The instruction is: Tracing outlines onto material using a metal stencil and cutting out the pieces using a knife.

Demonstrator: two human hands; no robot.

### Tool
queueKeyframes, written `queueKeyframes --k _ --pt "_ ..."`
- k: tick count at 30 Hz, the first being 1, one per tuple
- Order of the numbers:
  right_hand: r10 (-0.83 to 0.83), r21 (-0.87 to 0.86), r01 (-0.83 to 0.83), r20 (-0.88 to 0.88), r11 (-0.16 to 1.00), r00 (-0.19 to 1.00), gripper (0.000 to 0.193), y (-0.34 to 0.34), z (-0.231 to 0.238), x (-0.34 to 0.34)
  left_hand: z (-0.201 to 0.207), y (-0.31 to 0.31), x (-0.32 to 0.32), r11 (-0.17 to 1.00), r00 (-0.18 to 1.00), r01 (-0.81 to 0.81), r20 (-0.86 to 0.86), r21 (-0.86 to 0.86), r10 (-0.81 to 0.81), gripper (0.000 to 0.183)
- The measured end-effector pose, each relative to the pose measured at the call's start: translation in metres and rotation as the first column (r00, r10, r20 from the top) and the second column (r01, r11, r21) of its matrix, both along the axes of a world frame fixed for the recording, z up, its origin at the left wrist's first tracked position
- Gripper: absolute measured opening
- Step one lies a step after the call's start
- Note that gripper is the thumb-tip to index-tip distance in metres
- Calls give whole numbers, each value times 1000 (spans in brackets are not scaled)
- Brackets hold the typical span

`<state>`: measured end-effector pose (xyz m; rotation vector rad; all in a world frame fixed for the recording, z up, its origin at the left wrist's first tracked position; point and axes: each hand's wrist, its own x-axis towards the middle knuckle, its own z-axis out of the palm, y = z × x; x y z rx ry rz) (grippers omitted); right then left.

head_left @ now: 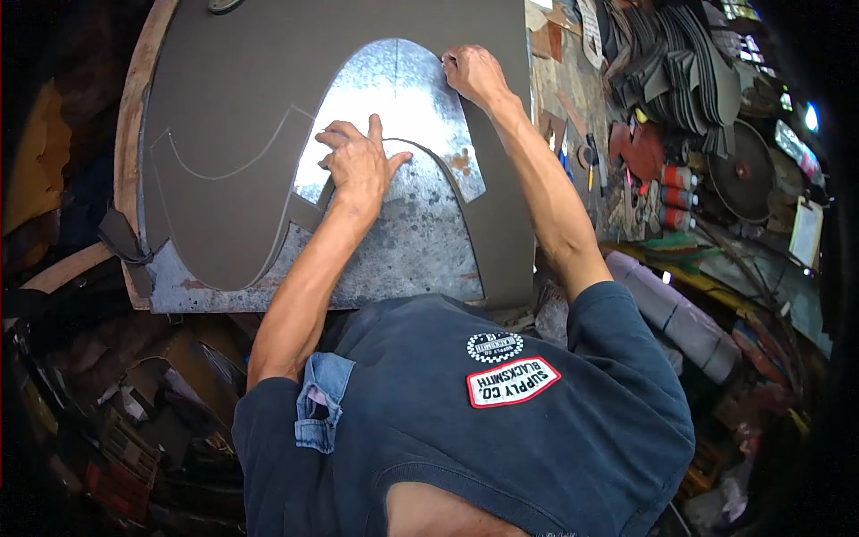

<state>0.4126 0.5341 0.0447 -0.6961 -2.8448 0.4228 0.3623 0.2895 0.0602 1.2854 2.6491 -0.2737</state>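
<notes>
A shiny metal template (394,85), curved like an arch, lies flat on a dark grey-brown sheet (242,72). My left hand (358,166) is spread over the template's inner curve, its fingers apart and resting on the metal. At the template's upper right edge, my right hand (474,73) is closed in a pinch. Whatever its fingers hold, if anything, is hidden. Left of the template, pale drawn lines mark a similar curved shape on the sheet. Below the inner curve the sheet is cut away, showing the speckled metal tabletop (403,233).
To the right, a wooden bench (559,76) carries small tools, leather scraps and several red-and-white bottles (678,199). Stacked dark curved pieces (680,67) stand at the far right. A wrapped roll (671,313) lies below them. A wooden edge (134,116) borders the table's left.
</notes>
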Motion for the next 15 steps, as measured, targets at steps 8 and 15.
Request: queueKeyframes --k 8,15 --pt "-91 -11 91 -15 996 996 12 -102 19 134 -4 -2 -1 999 1000 -2 -17 38 3 86" --pt "-419 -283 389 -53 877 906 12 -163 52 196 -7 -2 -3 998 998 40 -55 41 -38 87"
